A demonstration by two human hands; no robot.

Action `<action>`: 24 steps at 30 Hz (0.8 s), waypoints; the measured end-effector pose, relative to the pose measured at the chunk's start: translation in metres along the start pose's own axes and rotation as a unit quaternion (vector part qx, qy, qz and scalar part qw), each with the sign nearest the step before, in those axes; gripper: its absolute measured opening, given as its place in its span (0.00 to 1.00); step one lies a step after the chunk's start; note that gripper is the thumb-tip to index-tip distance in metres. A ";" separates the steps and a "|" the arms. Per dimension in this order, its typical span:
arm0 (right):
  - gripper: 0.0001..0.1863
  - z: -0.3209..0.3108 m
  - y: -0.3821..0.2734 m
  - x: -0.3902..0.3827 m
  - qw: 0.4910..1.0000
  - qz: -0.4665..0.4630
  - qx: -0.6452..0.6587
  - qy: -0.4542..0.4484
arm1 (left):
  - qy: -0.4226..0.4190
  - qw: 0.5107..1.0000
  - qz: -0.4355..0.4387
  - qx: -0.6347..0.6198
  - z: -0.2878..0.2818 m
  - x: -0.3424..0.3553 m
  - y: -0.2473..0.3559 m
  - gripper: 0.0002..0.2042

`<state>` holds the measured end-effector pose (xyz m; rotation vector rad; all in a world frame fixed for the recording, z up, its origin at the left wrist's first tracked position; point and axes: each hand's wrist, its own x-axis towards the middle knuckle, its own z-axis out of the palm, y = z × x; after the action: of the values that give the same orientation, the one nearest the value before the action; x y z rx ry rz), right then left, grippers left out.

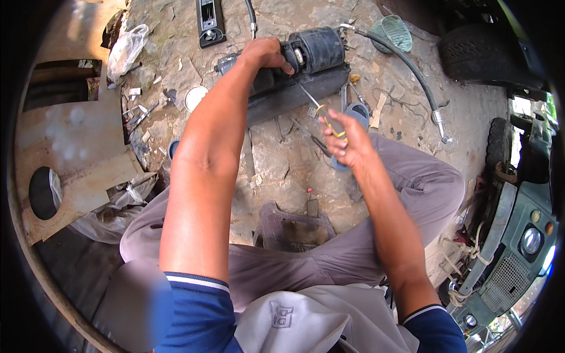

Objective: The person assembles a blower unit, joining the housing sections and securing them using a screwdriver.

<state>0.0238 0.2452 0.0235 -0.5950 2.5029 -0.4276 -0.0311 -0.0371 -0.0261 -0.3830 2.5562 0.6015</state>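
A black unit [318, 49] with two rounded cylinders on a long dark base lies on the stony ground in front of me. Over its middle, between the cylinders, my left hand [266, 54] is closed, its fingers bent down against it. In my right hand [353, 141] I grip a screwdriver [333, 123] by its yellow-and-black handle. Its thin metal shaft points up and left, with the tip at the side of the dark base; whether it sits in a screw is too small to tell. Another slim tool with a dark handle [321, 146] lies just left of the screwdriver.
A black hose [406, 56] with metal end fittings curves along the right. Beyond the unit lies a black rectangular part [210, 23]. A rusty metal sheet [76, 147] and plastic bags [128, 50] lie left. A tyre [479, 56] and a green vehicle front [512, 259] stand right.
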 end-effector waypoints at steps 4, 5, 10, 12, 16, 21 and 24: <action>0.24 0.000 -0.002 -0.003 0.995 0.023 0.096 0.015 | -0.002 1.000 0.005 0.001 -0.005 0.000 0.006 0.37; 0.24 -0.008 -0.010 -0.005 0.995 -0.014 -0.096 0.014 | 0.016 1.000 0.015 -0.004 -0.004 -0.001 0.006 0.37; 0.24 -0.002 -0.005 0.003 0.995 0.059 0.028 -0.071 | 0.006 1.000 0.003 -0.004 -0.003 0.001 0.002 0.36; 0.23 0.002 0.002 0.000 0.991 0.065 0.094 -0.065 | 0.003 1.000 0.007 -0.003 -0.006 0.003 0.004 0.36; 0.22 -0.013 -0.020 -0.011 1.000 -0.011 -0.017 -0.002 | -0.004 1.000 -0.002 -0.002 0.000 0.000 0.003 0.36; 0.24 -0.007 -0.010 -0.001 0.989 0.052 0.122 0.071 | 0.007 1.000 0.002 0.011 -0.004 -0.003 0.007 0.37; 0.23 0.001 -0.014 -0.022 0.991 0.051 0.113 0.045 | 0.007 1.000 0.000 0.010 -0.003 -0.003 0.006 0.37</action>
<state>0.0453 0.2442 0.0377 -0.3656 2.5086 -0.7006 -0.0321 -0.0331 -0.0206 -0.3814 2.5735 0.5736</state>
